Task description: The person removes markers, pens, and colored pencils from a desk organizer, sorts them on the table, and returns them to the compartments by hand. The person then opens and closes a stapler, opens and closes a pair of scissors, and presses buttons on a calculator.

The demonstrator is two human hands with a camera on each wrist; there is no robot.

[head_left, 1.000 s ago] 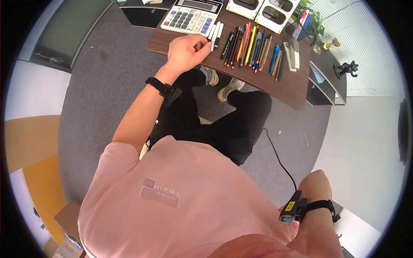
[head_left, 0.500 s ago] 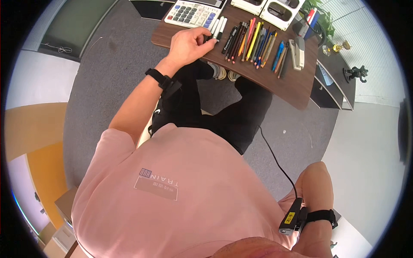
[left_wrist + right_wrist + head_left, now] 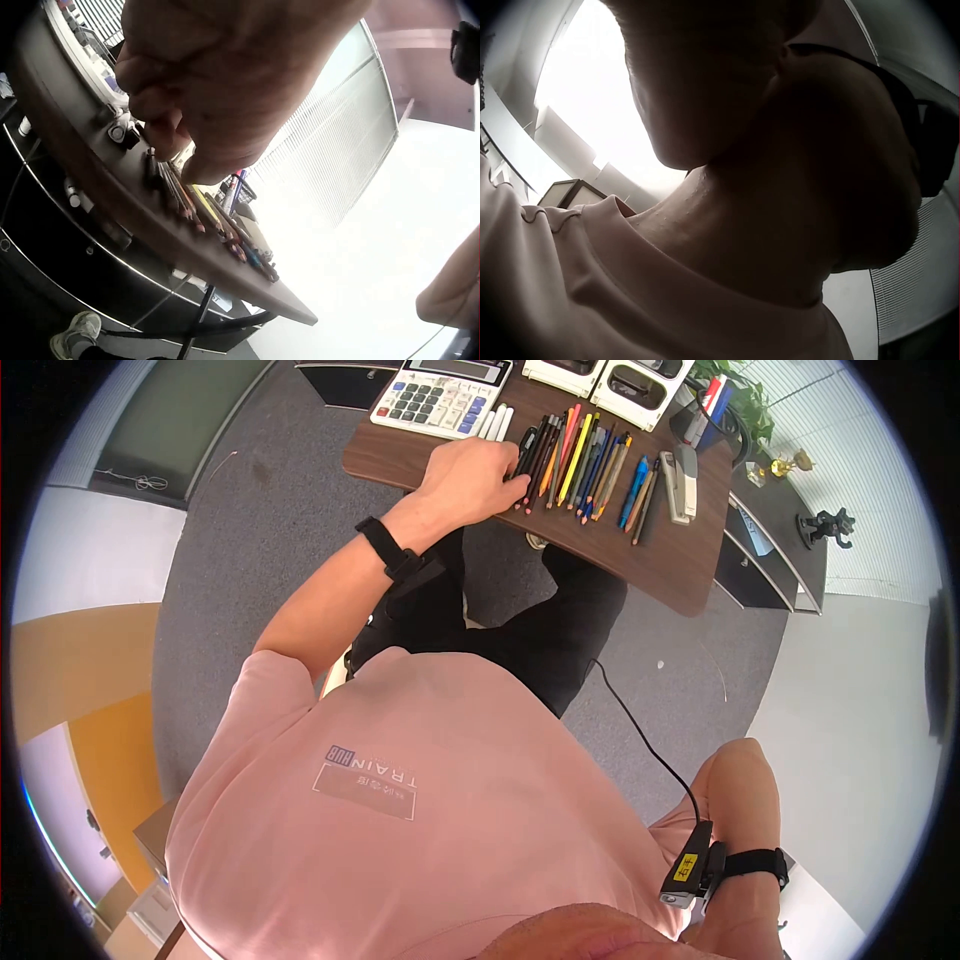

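My left hand (image 3: 472, 482) is at the near edge of the brown table, its thumb and fingers around the black pens (image 3: 525, 455) at the left end of a row. In the left wrist view the fingers (image 3: 169, 124) bend down onto those pens, hiding their tops. Colored pencils (image 3: 575, 455) lie side by side just right of the hand. White markers (image 3: 496, 422) lie beyond its knuckles. My right hand (image 3: 697, 82) is a dark shape by the neck in the right wrist view, its fingers hidden; the head view shows only that forearm.
A calculator (image 3: 440, 402) sits at the table's back left. White holders (image 3: 630, 390) stand behind the pencils. At the right lie a blue pen (image 3: 634, 490) and a stapler (image 3: 680, 485), with a pen cup (image 3: 710, 425) behind. A black cable (image 3: 640, 730) hangs from the right wrist camera.
My left hand has moved right, from the white markers to the black pens. The white markers now lie uncovered near the calculator. The right arm stays raised.
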